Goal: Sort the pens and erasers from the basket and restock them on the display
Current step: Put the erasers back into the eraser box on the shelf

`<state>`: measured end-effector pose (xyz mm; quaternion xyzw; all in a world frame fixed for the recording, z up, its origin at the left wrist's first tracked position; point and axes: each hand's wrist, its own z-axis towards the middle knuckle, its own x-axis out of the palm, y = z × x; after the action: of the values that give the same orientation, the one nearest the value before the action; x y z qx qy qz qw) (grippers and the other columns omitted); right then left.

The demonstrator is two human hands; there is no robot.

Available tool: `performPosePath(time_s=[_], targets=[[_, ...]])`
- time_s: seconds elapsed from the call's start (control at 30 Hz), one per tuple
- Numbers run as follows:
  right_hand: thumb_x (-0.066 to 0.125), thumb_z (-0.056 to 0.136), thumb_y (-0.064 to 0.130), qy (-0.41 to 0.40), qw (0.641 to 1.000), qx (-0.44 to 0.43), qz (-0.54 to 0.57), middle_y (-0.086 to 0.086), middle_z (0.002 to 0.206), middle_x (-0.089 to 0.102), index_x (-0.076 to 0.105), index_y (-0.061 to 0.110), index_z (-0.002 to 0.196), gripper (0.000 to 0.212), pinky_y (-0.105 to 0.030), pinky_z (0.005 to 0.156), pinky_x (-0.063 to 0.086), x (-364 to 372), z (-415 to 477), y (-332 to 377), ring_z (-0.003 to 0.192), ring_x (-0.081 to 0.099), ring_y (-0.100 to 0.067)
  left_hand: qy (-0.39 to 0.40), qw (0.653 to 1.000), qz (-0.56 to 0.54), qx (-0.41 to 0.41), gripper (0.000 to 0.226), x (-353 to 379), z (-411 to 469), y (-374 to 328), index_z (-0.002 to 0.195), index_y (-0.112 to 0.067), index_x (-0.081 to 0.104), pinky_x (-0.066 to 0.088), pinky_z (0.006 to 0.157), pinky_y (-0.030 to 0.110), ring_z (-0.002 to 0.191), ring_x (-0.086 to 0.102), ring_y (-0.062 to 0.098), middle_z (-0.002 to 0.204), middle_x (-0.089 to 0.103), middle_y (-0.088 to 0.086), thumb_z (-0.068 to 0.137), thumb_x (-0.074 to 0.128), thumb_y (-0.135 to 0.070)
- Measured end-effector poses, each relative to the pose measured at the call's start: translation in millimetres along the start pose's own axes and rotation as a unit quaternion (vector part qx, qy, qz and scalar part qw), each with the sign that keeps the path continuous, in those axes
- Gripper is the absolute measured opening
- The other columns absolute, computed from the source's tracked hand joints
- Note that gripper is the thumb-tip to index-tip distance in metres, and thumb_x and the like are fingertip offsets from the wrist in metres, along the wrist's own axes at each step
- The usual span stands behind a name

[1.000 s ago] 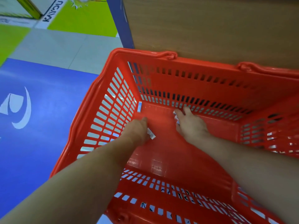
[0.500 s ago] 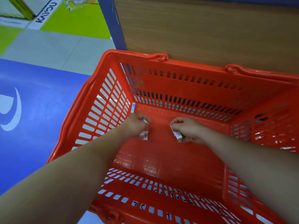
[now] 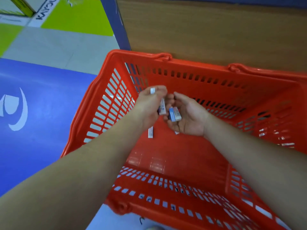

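Centre of frame, above the basket floor: both hands are raised and close together, fingertips almost meeting.

- left hand (image 3: 147, 107): back to camera, fingers curled, pinching an upright eraser (image 3: 162, 107). A white end (image 3: 152, 90) shows at its fingertips, probably a second eraser; too blurred to be sure.
- right hand (image 3: 189, 120): palm up, loosely cupped, not clamped. A blue-sleeved eraser (image 3: 174, 114) lies on the palm, just right of the left hand's piece.

Judgement: the left hand is passing its erasers into the right palm to gather one handful.

Below the hands, a loose eraser (image 3: 150, 132) lies on the floor of the red basket (image 3: 142, 54).
- It sits directly under the left wrist in the frame, lower left of the right palm.
- Its long axis runs up-down in the frame, near wall to far wall.
- The left hand is the nearer one, and the right is already loaded, so a straight drop of the left hand should reach it.
- A pale sliver (image 3: 177, 133) shows under the heel of the right hand; I cannot tell what it is.

No pens in view.

Outward: a wooden panel (image 3: 216, 30) stands behind the basket at upper right, and a blue floor mat (image 3: 41, 105) lies at left. The display is not in view.
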<state>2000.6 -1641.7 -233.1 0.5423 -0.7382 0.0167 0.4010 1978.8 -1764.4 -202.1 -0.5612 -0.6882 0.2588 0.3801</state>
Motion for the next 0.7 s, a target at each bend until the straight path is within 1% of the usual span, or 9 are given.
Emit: performPosePath(time_s=[0.07, 0.13, 0.2, 0.27, 0.3, 0.4, 0.53, 0.63, 0.7], targets=[[0.044, 0.092, 0.054, 0.005, 0.999, -0.018, 0.03, -0.001, 0.08, 0.062, 0.061, 0.022, 0.096, 0.036, -0.022, 0.053, 0.053, 14, -16, -3, 0.068, 0.06, -0.017, -0.013, 0.999, -0.017, 0.028, 0.012, 7, -16, -10, 0.087, -0.013, 0.058, 0.051, 0.053, 0.023, 0.055, 0.063, 0.014, 0.064, 0.067, 0.005, 0.093, 0.052, -0.004], [0.045, 0.093, 0.053, 0.004, 0.998, -0.032, 0.054, -0.003, 0.084, 0.065, 0.061, 0.019, 0.105, 0.04, -0.022, 0.053, 0.054, 30, -38, -6, 0.067, 0.062, -0.016, -0.024, 0.999, -0.019, 0.043, 0.009, 12, -40, -20, 0.088, -0.013, 0.058, 0.053, 0.062, 0.027, 0.067, 0.066, 0.018, 0.079, 0.069, 0.009, 0.094, 0.053, -0.008], [0.049, 0.093, 0.047, 0.007, 0.997, -0.045, 0.055, -0.003, 0.085, 0.066, 0.063, 0.017, 0.105, 0.036, -0.02, 0.052, 0.053, 47, -66, -8, 0.066, 0.063, -0.014, -0.027, 0.998, -0.027, 0.053, 0.009, 17, -67, -31, 0.09, -0.012, 0.058, 0.054, 0.072, 0.032, 0.079, 0.067, 0.021, 0.089, 0.07, 0.011, 0.095, 0.052, -0.01], [0.054, 0.092, 0.033, -0.003, 0.997, -0.055, 0.048, -0.003, 0.08, 0.066, 0.066, 0.015, 0.098, 0.022, -0.017, 0.048, 0.051, 67, -98, -6, 0.064, 0.062, -0.012, -0.023, 0.997, -0.049, 0.05, 0.009, 22, -98, -45, 0.092, -0.01, 0.059, 0.053, 0.083, 0.035, 0.087, 0.068, 0.02, 0.092, 0.071, 0.011, 0.096, 0.051, -0.01], [0.057, 0.09, 0.027, -0.009, 0.997, -0.061, 0.044, -0.003, 0.078, 0.066, 0.066, 0.014, 0.095, 0.017, -0.016, 0.046, 0.049, 77, -115, -4, 0.062, 0.062, -0.012, -0.02, 0.997, -0.065, 0.045, 0.009, 26, -114, -53, 0.093, -0.009, 0.059, 0.053, 0.083, 0.035, 0.089, 0.068, 0.018, 0.091, 0.072, 0.01, 0.096, 0.05, -0.01], [0.061, 0.081, 0.019, -0.009, 0.996, -0.08, 0.044, -0.006, 0.078, 0.066, 0.066, 0.011, 0.096, 0.018, -0.014, 0.044, 0.048, 110, -167, 10, 0.061, 0.064, -0.013, -0.017, 0.993, -0.108, 0.034, 0.012, 37, -163, -87, 0.092, -0.011, 0.06, 0.052, 0.07, 0.03, 0.087, 0.069, 0.016, 0.089, 0.073, 0.007, 0.097, 0.049, -0.011], [0.065, 0.072, 0.016, -0.039, 0.991, -0.121, 0.035, -0.008, 0.073, 0.064, 0.062, 0.013, 0.095, 0.024, -0.012, 0.04, 0.042, 153, -243, 40, 0.057, 0.063, -0.013, -0.034, 0.989, -0.145, 0.012, 0.018, 48, -227, -148, 0.09, -0.013, 0.059, 0.053, 0.065, 0.027, 0.071, 0.062, 0.016, 0.078, 0.063, 0.006, 0.092, 0.048, 0.0], [0.067, 0.069, 0.018, -0.063, 0.987, -0.15, 0.006, -0.007, 0.066, 0.064, 0.055, 0.014, 0.085, 0.02, -0.011, 0.035, 0.032, 187, -301, 66, 0.05, 0.058, -0.011, 0.008, 0.999, -0.031, -0.03, 0.008, 64, -280, -196, 0.094, -0.017, 0.065, 0.04, 0.047, 0.017, 0.058, 0.048, 0.01, 0.068, 0.057, -0.002, 0.089, 0.06, -0.015], [0.067, 0.07, 0.02, -0.074, 0.983, -0.165, -0.032, -0.007, 0.066, 0.062, 0.055, 0.014, 0.081, 0.017, -0.012, 0.035, 0.029, 211, -337, 82, 0.048, 0.056, -0.011, 0.048, 0.997, 0.054, -0.026, 0.024, 79, -312, -223, 0.099, -0.018, 0.069, 0.031, 0.044, 0.017, 0.053, 0.042, 0.008, 0.068, 0.058, -0.003, 0.077, 0.067, -0.029]])
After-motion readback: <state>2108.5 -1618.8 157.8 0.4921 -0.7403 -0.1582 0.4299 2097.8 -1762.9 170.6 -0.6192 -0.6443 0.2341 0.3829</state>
